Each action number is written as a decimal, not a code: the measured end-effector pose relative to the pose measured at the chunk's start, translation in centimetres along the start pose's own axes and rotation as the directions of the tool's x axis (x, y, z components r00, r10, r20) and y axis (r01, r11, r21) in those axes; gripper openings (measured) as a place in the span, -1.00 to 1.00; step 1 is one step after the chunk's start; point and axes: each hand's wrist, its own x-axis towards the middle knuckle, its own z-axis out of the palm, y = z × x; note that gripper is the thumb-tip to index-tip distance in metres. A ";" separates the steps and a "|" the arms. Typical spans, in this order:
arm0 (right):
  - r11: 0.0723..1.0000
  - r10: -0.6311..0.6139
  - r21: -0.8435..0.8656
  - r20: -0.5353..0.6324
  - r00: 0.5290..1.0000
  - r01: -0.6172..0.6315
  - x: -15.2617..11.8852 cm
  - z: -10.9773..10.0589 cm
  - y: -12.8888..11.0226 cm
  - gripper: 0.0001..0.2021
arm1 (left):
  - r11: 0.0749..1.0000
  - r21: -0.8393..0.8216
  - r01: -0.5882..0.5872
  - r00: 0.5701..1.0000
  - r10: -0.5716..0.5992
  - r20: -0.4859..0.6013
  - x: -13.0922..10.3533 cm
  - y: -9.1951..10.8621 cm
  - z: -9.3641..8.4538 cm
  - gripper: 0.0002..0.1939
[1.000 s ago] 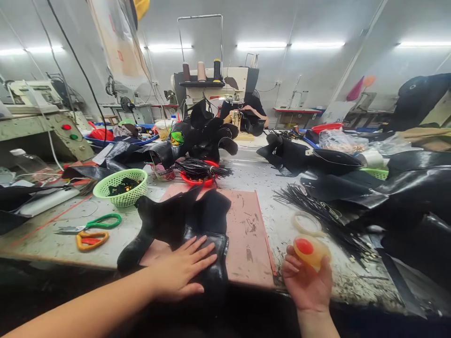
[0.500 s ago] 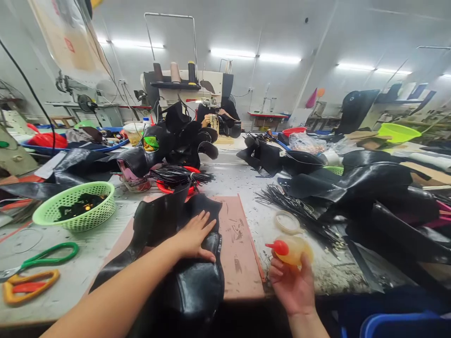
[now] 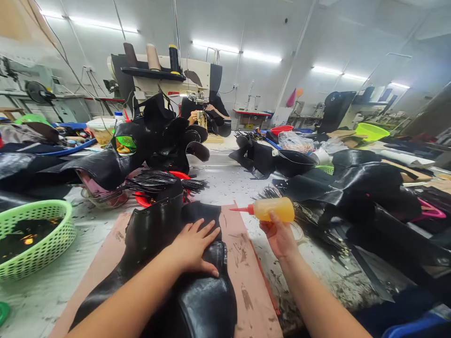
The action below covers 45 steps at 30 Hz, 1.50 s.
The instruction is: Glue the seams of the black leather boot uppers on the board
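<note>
My left hand (image 3: 193, 246) lies flat with fingers spread on a black leather boot upper (image 3: 207, 300), pressing it against a pinkish board (image 3: 243, 263). The upper's tall shaft piece (image 3: 153, 225) stretches up and to the left of that hand. In my right hand (image 3: 280, 234) is a squeeze bottle (image 3: 273, 210) of yellowish liquid, lying nearly level. Its red nozzle points left, over the board's right edge and apart from the leather. Fingers wrap the bottle from below.
A green basket (image 3: 38, 263) with black scraps stands at left. Behind the board, black strips (image 3: 155, 183) lie over a red bowl (image 3: 141, 199). Leather pieces (image 3: 366, 178) pile up at right. Across the table, a co-worker's hands (image 3: 193, 117) are at a sewing machine (image 3: 200, 75).
My right hand has raised the bottle and moved it toward the board, turning its nozzle left. My left hand stays on the leather. The view has shifted, and the scissors are mostly out of frame.
</note>
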 end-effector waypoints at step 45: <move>0.942 -0.052 -0.331 0.021 0.998 0.056 3.4 2.4 3.1 -0.54 | 0.995 -0.095 -0.011 1.000 0.011 -0.005 0.9 -0.4 0.3 0.02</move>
